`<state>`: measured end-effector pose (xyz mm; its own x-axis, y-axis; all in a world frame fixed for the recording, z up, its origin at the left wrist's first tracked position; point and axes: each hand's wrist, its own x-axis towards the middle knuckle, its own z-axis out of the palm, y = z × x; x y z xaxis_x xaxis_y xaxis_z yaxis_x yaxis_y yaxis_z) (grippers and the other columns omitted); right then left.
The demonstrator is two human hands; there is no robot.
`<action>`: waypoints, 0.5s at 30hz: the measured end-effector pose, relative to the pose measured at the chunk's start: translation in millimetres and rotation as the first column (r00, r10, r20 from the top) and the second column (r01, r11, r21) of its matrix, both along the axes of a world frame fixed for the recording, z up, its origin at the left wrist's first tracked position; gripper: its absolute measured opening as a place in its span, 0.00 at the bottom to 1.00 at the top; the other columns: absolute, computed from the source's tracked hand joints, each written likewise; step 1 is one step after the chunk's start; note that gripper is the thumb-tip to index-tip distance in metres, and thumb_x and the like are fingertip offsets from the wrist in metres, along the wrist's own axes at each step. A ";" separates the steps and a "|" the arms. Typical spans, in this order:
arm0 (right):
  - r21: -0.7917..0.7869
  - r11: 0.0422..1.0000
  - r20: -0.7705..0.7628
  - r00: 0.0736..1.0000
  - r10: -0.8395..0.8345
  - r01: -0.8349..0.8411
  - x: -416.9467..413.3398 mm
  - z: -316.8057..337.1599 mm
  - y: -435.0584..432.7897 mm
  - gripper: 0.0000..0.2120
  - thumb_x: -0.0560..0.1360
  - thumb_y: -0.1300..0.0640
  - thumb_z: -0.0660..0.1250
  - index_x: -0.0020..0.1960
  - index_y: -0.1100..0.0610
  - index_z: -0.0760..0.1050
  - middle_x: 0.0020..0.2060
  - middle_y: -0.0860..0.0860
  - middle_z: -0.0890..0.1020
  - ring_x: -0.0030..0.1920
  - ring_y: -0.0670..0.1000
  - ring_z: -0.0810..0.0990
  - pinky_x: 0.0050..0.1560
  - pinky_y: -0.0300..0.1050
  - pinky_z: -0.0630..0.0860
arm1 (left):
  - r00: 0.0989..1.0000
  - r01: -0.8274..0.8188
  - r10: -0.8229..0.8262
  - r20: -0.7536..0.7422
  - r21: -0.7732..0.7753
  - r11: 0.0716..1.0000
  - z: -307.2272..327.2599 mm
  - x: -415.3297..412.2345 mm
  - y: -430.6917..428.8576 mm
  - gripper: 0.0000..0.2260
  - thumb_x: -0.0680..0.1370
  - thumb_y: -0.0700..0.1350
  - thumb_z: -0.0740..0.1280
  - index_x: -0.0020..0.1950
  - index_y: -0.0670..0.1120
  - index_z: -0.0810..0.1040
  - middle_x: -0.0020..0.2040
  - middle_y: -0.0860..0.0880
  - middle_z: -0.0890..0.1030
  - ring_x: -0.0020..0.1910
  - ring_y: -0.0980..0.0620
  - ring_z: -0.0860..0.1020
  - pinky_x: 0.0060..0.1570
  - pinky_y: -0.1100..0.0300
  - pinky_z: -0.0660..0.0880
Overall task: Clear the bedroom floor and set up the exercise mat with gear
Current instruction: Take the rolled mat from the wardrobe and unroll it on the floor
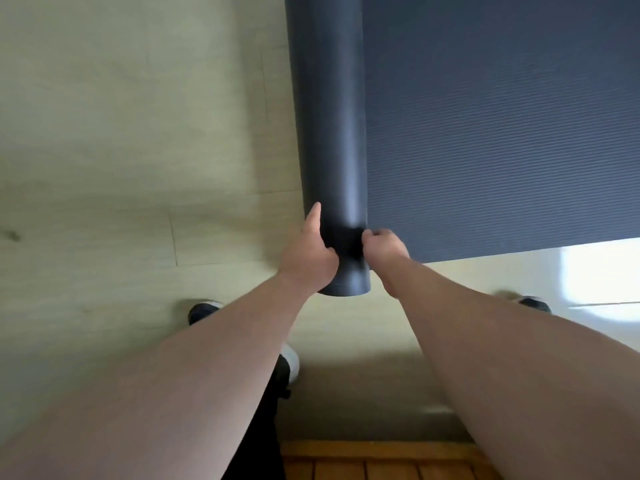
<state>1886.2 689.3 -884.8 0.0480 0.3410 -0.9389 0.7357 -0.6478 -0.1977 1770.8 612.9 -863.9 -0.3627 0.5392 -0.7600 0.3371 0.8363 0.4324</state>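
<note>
Both hands are on the exercise mat, clamped either side of the near end of its roll. The left hand wraps round the left flank with one digit pointing up along it, and the right hand curls its fingers in at the seam opposite. The roll is a smooth, dark, matte cylinder running straight away from the hands across the pale wooden floor, and beyond the right hand the unrolled part lies flat, navy blue and finely ribbed.
</note>
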 end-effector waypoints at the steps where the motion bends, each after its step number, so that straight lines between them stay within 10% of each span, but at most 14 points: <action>1: -0.005 1.000 -0.014 1.000 -0.022 0.022 -4.5 -0.4 -5.6 0.17 0.84 0.52 0.54 0.66 0.60 0.72 0.67 0.61 0.75 0.61 0.62 0.77 0.64 0.52 0.72 | 0.999 0.051 -0.051 -0.004 0.021 0.998 2.8 -6.8 -4.0 0.38 0.77 0.37 0.60 0.84 0.55 0.50 0.71 0.45 0.74 0.65 0.44 0.76 0.64 0.51 0.73; 5: 0.007 0.999 -0.057 0.997 -0.053 0.053 -33.2 -2.3 -20.7 0.20 0.84 0.50 0.55 0.69 0.62 0.71 0.64 0.61 0.78 0.63 0.63 0.77 0.67 0.56 0.74 | 0.987 0.098 -0.100 -0.129 -0.023 0.995 -5.7 -30.4 -10.4 0.36 0.78 0.39 0.61 0.84 0.56 0.51 0.67 0.41 0.71 0.64 0.41 0.74 0.64 0.51 0.72; 10: 0.018 0.997 -0.131 0.988 0.081 -0.080 -60.3 4.8 -41.4 0.21 0.86 0.53 0.51 0.75 0.61 0.68 0.70 0.61 0.74 0.69 0.62 0.73 0.70 0.55 0.70 | 0.968 -0.211 0.209 -0.138 0.002 0.978 -15.3 -56.6 -28.9 0.21 0.77 0.42 0.64 0.70 0.49 0.74 0.60 0.45 0.81 0.59 0.41 0.79 0.60 0.47 0.77; 15: 0.014 1.000 -0.174 0.985 0.012 -0.009 -86.6 4.7 -58.5 0.19 0.85 0.53 0.55 0.74 0.56 0.68 0.67 0.58 0.76 0.65 0.59 0.76 0.69 0.57 0.72 | 0.955 -0.282 0.279 -0.100 -0.013 0.959 -22.3 -93.7 -49.0 0.25 0.78 0.45 0.68 0.75 0.49 0.71 0.66 0.46 0.79 0.64 0.43 0.78 0.65 0.49 0.74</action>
<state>1799.6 630.8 -880.1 -0.1196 0.3533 -0.9278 0.6959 -0.6367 -0.3322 1677.1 563.9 -886.3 -0.5684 0.3851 -0.7271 0.1260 0.9140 0.3855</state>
